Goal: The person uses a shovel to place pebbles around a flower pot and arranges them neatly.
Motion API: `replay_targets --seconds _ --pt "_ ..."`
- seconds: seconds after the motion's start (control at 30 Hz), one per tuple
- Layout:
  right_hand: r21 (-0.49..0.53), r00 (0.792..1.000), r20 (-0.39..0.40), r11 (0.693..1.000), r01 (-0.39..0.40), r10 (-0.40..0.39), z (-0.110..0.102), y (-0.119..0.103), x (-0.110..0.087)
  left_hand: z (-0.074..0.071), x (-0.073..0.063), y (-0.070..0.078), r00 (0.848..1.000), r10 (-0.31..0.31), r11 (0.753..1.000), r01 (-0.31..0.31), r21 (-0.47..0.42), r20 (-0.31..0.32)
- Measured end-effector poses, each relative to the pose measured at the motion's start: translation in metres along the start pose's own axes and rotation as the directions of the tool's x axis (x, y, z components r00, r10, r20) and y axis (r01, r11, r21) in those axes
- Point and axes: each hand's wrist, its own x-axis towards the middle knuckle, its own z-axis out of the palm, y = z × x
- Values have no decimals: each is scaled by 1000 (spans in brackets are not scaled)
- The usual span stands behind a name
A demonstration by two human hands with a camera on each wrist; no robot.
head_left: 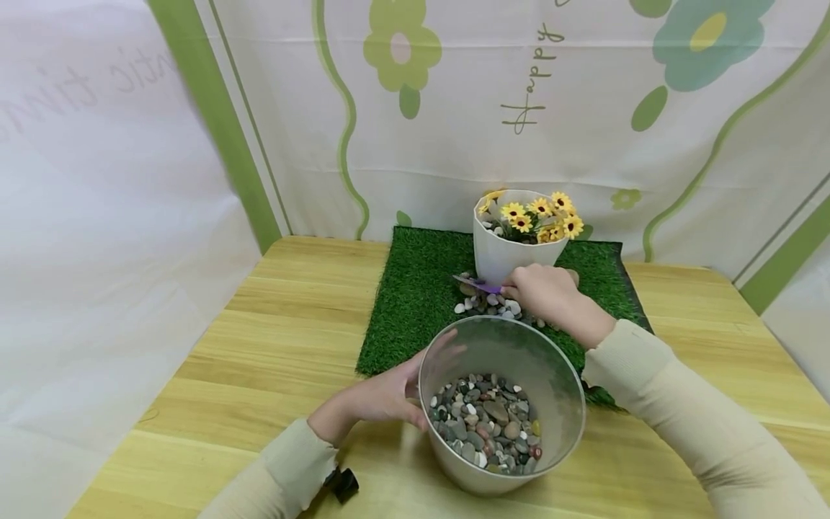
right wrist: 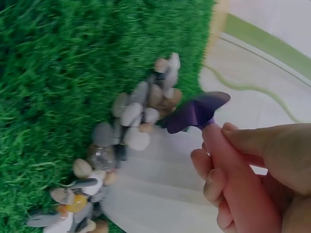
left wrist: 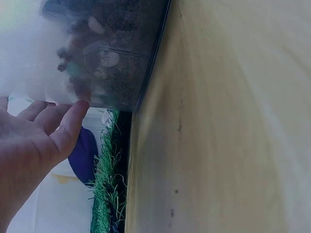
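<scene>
My right hand [head_left: 545,292] grips the pink handle [right wrist: 238,179] of a small garden trowel with a purple blade [right wrist: 199,112]. The blade is just above pebbles [right wrist: 136,114] heaped against the foot of a white flowerpot [head_left: 512,259]. Yellow artificial flowers [head_left: 541,216] and some stones show inside the pot. My left hand [head_left: 389,393] rests against the side of a clear plastic bucket [head_left: 564,404], its fingers spread along the wall. Many mixed pebbles [head_left: 486,425] cover the bucket's bottom. In the left wrist view, the fingertips [left wrist: 80,106] touch the bucket's lower wall.
Artificial grass mat [head_left: 415,288] lies under the pot and the heaped pebbles. The wooden table [head_left: 259,346] extends on both sides of it. A printed cloth [head_left: 454,144] hangs behind the table. Near my left sleeve is a small black object [head_left: 344,485].
</scene>
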Motion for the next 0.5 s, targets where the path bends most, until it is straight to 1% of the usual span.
replay_targets --seconds 0.1,0.23,0.37,0.5 --pt "-1 1000 22 1000 4 -4 -6 0 -5 1 0 1 1000 -4 1000 4 5 -4" --pt "-8 998 24 998 59 -59 -9 2 -12 1 0 1 1000 -2 1000 2 1 -5" --pt "-16 997 -21 997 75 -76 -11 3 -23 0 1 0 1000 0 1000 0 -7 -3" --pt "-6 993 -94 998 70 -71 -19 5 -39 0 0 -1 1000 5 1000 -5 -10 -5"
